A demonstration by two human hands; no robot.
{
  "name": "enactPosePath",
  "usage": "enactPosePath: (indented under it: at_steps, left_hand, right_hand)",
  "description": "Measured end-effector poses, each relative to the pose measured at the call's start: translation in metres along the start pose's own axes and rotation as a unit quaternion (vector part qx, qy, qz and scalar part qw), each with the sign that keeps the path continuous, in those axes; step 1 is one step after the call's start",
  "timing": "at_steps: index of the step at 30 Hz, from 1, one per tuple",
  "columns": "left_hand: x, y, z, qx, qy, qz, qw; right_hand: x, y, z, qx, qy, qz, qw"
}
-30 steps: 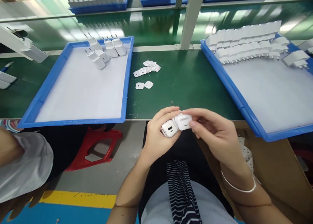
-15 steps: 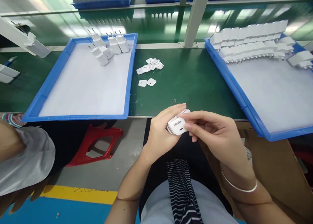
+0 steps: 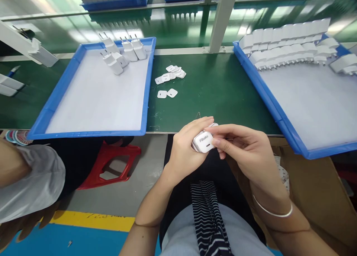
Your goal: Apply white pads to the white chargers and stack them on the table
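Observation:
My left hand (image 3: 187,148) is wrapped round several stacked white square caps at the bench's front edge. The top cap (image 3: 202,141) reads "Fibaks" and has a small dark slot. With thumb and forefinger, my right hand (image 3: 240,146) pinches the right edge of the caps; its other fingers are curled. Beyond my hands, more white caps (image 3: 174,73) lie in a loose pile on the green bench (image 3: 200,88), and two caps (image 3: 167,93) lie nearer.
A blue-rimmed tray (image 3: 144,114) at left holds several white plug adapters (image 3: 113,62). Another blue-rimmed tray (image 3: 269,99) at right holds rows of white housings (image 3: 290,55). A metal post (image 3: 221,21) stands behind. A person's arm (image 3: 12,163) and a red stool (image 3: 119,166) are at lower left.
Both hands and the caps have shifted very slightly right in the view. The view itself has moved a little; the grip looks the same.

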State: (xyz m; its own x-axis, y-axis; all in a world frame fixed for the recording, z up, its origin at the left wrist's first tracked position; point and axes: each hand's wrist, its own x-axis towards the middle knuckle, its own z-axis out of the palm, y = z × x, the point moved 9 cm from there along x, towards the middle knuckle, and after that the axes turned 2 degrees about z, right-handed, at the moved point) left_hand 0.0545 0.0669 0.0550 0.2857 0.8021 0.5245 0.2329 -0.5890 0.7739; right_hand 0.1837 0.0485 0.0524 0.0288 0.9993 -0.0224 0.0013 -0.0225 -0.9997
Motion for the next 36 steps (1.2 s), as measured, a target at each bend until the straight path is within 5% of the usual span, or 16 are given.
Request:
enactPosePath:
  at_steps: [11, 21, 36]
  left_hand:
    - [-0.001, -0.002, 0.004, 0.018, -0.008, 0.009, 1.0]
    - [-0.004, -0.005, 0.009, 0.035, -0.01, 0.051, 0.998]
    - [-0.008, -0.016, 0.016, 0.071, -0.028, 0.108, 0.991]
  right_hand:
    - [-0.003, -0.002, -0.002, -0.091, 0.016, -0.026, 0.995]
    - [0.002, 0.012, -0.005, -0.066, -0.002, 0.069, 0.995]
    - [0.018, 0.025, 0.0, -0.136, -0.044, 0.097, 0.985]
